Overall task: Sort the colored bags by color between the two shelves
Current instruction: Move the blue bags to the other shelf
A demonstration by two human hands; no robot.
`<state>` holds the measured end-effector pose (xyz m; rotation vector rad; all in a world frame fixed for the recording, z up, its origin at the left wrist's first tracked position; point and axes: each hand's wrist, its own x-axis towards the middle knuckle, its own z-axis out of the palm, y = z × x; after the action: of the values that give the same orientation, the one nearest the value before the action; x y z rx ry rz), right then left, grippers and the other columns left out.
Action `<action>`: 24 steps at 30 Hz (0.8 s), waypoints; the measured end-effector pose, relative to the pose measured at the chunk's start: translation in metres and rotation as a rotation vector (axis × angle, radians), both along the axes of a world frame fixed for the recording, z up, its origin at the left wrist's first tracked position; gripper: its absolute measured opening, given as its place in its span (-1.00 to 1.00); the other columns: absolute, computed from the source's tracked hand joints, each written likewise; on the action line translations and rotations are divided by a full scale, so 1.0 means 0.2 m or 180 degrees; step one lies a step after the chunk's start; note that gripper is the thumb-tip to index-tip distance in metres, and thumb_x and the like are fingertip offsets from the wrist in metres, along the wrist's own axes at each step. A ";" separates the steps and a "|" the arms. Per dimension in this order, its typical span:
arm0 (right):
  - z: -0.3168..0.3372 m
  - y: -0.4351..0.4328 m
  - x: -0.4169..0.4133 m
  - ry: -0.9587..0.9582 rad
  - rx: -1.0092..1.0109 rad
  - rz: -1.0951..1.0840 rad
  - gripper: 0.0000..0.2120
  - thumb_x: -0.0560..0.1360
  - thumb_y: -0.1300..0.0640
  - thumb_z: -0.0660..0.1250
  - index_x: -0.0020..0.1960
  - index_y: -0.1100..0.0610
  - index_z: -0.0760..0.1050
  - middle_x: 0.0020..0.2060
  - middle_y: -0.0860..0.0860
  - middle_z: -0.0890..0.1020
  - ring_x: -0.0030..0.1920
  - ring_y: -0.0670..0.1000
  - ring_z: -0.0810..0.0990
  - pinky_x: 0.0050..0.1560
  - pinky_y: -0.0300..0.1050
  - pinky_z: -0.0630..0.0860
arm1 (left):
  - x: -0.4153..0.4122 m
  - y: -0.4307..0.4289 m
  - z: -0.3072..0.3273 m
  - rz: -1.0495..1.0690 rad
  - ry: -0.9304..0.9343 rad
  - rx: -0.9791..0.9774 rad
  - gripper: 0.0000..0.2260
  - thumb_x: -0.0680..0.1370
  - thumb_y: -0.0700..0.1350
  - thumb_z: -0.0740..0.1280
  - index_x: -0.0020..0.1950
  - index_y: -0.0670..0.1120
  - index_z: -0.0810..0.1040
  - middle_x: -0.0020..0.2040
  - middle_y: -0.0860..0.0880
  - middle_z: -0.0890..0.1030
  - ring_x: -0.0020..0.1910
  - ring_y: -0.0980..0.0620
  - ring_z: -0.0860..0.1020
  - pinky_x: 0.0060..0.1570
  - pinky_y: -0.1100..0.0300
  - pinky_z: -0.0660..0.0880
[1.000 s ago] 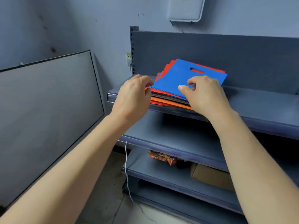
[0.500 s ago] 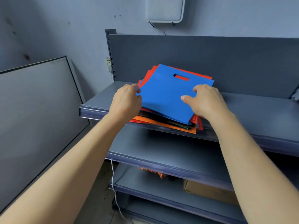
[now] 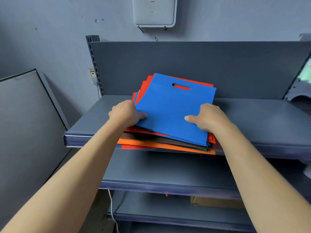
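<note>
A stack of flat colored bags [image 3: 165, 145] lies on the upper grey shelf [image 3: 262, 121], overhanging its front edge. A blue bag [image 3: 171, 111] with a slot handle is on top; red, orange, brown and green bags show beneath. My left hand [image 3: 126, 113] grips the stack's left edge, thumb on the blue bag. On the right side my right hand [image 3: 207, 116] does the same, thumb pressed on the blue bag, fingers hidden under the stack. The shelf below [image 3: 161, 172] holds nothing in view.
A grey panel [image 3: 25, 123] leans against the wall at left. A white box [image 3: 154, 11] hangs on the wall above. Lower shelves hold a cardboard box [image 3: 217, 201]. A white cable [image 3: 111, 209] hangs down at the lower left of the shelving.
Both hands have closed on the sides of the stack, thumbs now on top of the blue bag. The view has drawn closer and shifted, and the stack sits nearer the shelf's front.
</note>
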<state>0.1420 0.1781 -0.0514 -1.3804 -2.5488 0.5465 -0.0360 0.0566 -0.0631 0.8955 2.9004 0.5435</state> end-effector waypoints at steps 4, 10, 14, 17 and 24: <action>0.01 0.00 -0.02 0.0051 0.0023 -0.0057 -0.56 0.53 -0.01 0.33 0.24 0.28 0.40 0.17 0.16 0.51 0.11 0.15 0.53 0.01 -0.04 0.48 | -0.01 0.00 0.01 -0.0147 0.0344 0.0101 -0.66 0.46 -0.03 0.41 -0.29 -0.18 0.32 -0.13 -0.21 0.51 0.03 -0.22 0.46 -0.18 0.09 0.33; 0.00 0.03 -0.04 0.0098 0.0122 -0.0198 -0.60 0.53 0.11 0.32 0.28 0.29 0.38 0.23 0.17 0.49 0.19 0.18 0.50 0.08 -0.02 0.48 | 0.07 0.01 -0.01 -0.0969 0.0929 0.0146 -0.77 0.43 -0.44 0.14 -0.34 -0.16 0.27 -0.20 -0.20 0.47 -0.10 -0.28 0.45 -0.24 0.06 0.29; -0.01 0.04 -0.04 0.0123 -0.0066 -0.0177 -0.56 0.56 0.09 0.27 0.34 0.30 0.33 0.32 0.16 0.42 0.30 0.16 0.43 0.23 0.03 0.41 | 0.03 0.02 0.00 -0.1048 0.0603 0.0216 -0.84 0.45 -0.42 0.13 -0.25 -0.21 0.38 -0.21 -0.18 0.43 -0.17 -0.21 0.42 -0.26 0.10 0.33; -0.01 0.05 -0.04 0.0129 -0.0156 -0.0199 -0.55 0.56 0.06 0.27 0.35 0.30 0.32 0.33 0.16 0.41 0.30 0.16 0.43 0.24 0.03 0.40 | 0.00 0.03 0.00 -0.0885 0.0252 0.0065 -0.75 0.48 -0.39 0.15 -0.37 -0.18 0.23 -0.36 -0.09 0.33 -0.29 -0.15 0.36 -0.39 0.17 0.26; -0.02 0.08 -0.05 0.0068 -0.0283 -0.0326 -0.64 0.55 -0.01 0.28 0.21 0.23 0.43 0.14 0.12 0.53 0.06 0.14 0.56 -0.10 -0.11 0.44 | -0.02 0.04 -0.07 -0.0712 0.0273 -0.0456 -0.68 0.57 -0.23 0.08 0.29 -0.12 0.42 0.28 -0.20 0.42 0.27 -0.22 0.36 0.22 -0.02 0.33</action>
<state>0.1329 0.1942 -0.0561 -1.5165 -2.4480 0.6595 -0.0395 0.0652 -0.0775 1.2272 2.8152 0.2830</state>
